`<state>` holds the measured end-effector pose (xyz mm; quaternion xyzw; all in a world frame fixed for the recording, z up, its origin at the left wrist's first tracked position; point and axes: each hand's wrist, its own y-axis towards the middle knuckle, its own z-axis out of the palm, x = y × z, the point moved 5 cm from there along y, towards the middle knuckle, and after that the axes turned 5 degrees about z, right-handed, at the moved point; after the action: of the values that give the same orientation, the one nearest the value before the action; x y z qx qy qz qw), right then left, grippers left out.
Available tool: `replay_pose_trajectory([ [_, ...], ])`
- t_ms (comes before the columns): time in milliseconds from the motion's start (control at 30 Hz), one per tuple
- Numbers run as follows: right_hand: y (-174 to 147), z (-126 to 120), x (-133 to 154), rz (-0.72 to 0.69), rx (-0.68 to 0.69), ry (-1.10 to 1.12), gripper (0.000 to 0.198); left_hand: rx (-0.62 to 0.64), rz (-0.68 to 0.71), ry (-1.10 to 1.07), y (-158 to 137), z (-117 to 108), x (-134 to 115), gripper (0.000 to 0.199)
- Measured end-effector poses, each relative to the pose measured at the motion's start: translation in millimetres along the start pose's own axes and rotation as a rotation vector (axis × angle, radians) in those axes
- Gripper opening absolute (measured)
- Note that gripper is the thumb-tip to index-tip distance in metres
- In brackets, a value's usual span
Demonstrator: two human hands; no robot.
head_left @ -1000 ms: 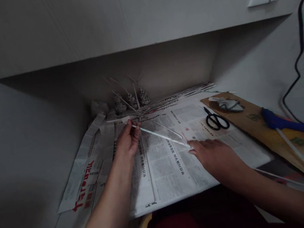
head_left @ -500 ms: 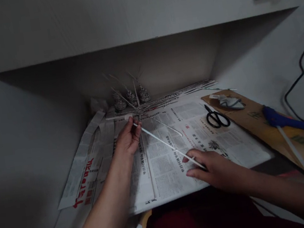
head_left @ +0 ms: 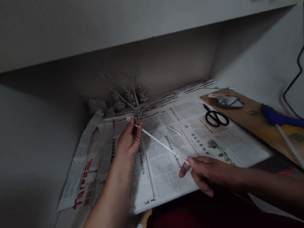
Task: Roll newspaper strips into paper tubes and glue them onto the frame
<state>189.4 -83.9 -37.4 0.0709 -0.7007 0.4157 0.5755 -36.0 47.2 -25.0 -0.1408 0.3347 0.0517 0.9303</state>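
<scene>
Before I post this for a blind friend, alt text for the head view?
A left hand and right hand hold a thin pale rod above newspaper. Black scissors lie to the right; three textured shapes stand behind.

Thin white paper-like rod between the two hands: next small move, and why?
Probably a slight twist of the rod by the right hand, the left hand steadying it: the right pinches it nearer the body, the left grips it farther off, and the span between looks straight, so a twist should carry along.

A pale panel [head_left: 126, 13] overhangs a shadowed recess [head_left: 170, 62] — grey walls [head_left: 23, 147] (dimly lit) either side.
</scene>
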Motion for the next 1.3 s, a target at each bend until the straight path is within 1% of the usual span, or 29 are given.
replay_pose_trajectory([
  [100,-3,-12,25,-0.191,-0.367,-0.557,0.032,-0.026,0.031,0.01,0,-2,-2,0.012],
  [133,-6,-14,31,-0.23,-0.469,-0.696,0.028,-0.038,0.046,0.011,0,-2,-4,0.012],
  [167,-8,-16,35,-0.245,-0.532,-0.779,0.027,-0.046,0.059,0.013,1,-3,-5,0.012],
  [200,-9,-16,35,-0.23,-0.535,-0.789,0.027,-0.049,0.069,0.015,1,-3,-6,0.012],
  [233,-9,-15,32,-0.193,-0.479,-0.724,0.029,-0.047,0.072,0.018,1,-4,-6,0.012],
  [267,-8,-14,27,-0.149,-0.377,-0.59,0.033,-0.04,0.071,0.021,1,-3,-6,0.013],
  [333,-7,-6,14,-0.057,-0.126,-0.21,0.041,-0.021,0.057,0.023,1,-2,-5,0.015],
  [367,-7,-3,8,-0.015,-0.022,-0.028,0.044,-0.015,0.051,0.021,1,-2,-4,0.015],
  [400,-7,0,3,0.015,0.046,0.111,0.045,-0.014,0.046,0.019,1,-2,-4,0.015],
  [433,-8,1,0,0.036,0.08,0.19,0.047,-0.015,0.042,0.017,1,-1,-3,0.015],
  [467,-8,1,-3,0.052,0.089,0.207,0.049,-0.018,0.038,0.015,0,-1,-3,0.014],
  [500,-8,0,-4,0.066,0.074,0.172,0.052,-0.025,0.034,0.016,0,-1,-2,0.014],
  [567,-7,-5,2,0.04,-0.032,-0.009,0.052,-0.032,0.016,0.02,-1,0,1,0.015],
  [600,-6,-7,10,-0.008,-0.114,-0.125,0.049,-0.031,0.009,0.02,-2,0,3,0.015],
  [667,-2,-11,32,-0.154,-0.282,-0.347,0.038,-0.02,0.003,0.023,-4,2,8,0.015],
  [733,7,-10,52,-0.279,-0.385,-0.479,0.031,-0.005,0.0,0.032,-6,3,12,0.014],
  [767,13,-9,58,-0.306,-0.405,-0.492,0.03,-0.002,-0.001,0.038,-7,3,13,0.013],
  [800,21,-7,61,-0.302,-0.399,-0.466,0.03,0.003,-0.006,0.045,-7,3,14,0.011],
  [833,28,-6,60,-0.272,-0.363,-0.395,0.03,0.008,-0.012,0.048,-8,4,14,0.01],
  [867,36,-4,57,-0.23,-0.302,-0.279,0.032,0.011,-0.019,0.048,-8,4,14,0.01],
  [933,46,1,45,-0.136,-0.123,0.033,0.032,0.017,-0.038,0.038,-8,4,13,0.01],
  [1000,48,9,35,-0.085,0.061,0.332,0.03,0.024,-0.06,0.031,-9,5,13,0.012],
  [1033,47,12,31,-0.071,0.133,0.429,0.029,0.032,-0.068,0.033,-9,6,13,0.012],
  [1067,45,14,28,-0.06,0.187,0.475,0.029,0.041,-0.073,0.041,-10,6,14,0.013],
  [1100,44,15,27,-0.059,0.209,0.473,0.03,0.053,-0.077,0.052,-11,7,16,0.012],
  [1133,43,15,27,-0.071,0.195,0.427,0.032,0.067,-0.079,0.067,-11,7,17,0.011],
  [1167,44,14,28,-0.092,0.154,0.342,0.036,0.085,-0.079,0.084,-12,8,18,0.009],
  [1233,46,8,34,-0.142,0.018,0.12,0.042,0.125,-0.079,0.119,-12,8,20,0.006],
  [1300,49,0,40,-0.182,-0.134,-0.085,0.041,0.136,-0.068,0.131,-11,7,20,0.005],
])
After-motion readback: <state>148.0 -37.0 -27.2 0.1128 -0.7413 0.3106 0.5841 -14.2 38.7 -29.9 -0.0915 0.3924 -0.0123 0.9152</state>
